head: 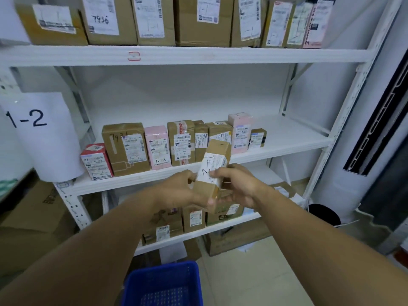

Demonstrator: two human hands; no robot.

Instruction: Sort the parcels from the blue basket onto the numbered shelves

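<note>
A tall brown cardboard parcel [215, 164] with a white label marked "1-2" is held upright in front of the middle shelf [287, 138]. My left hand [183, 191] grips its lower left side, and my right hand [237, 184] grips its right side with fingers over the label. A row of brown and pink parcels [154, 146] marked "1-2" stands on that shelf. The blue basket [163, 286] sits on the floor below my arms, and its visible part holds nothing.
A white sign reading "1-2" [37, 129] hangs at the left of the rack. The top shelf [198, 55] carries large brown boxes. Lower shelves hold more parcels [194, 218]. Cardboard boxes [33, 217] are stacked at left; a black bin [324, 214] stands at right.
</note>
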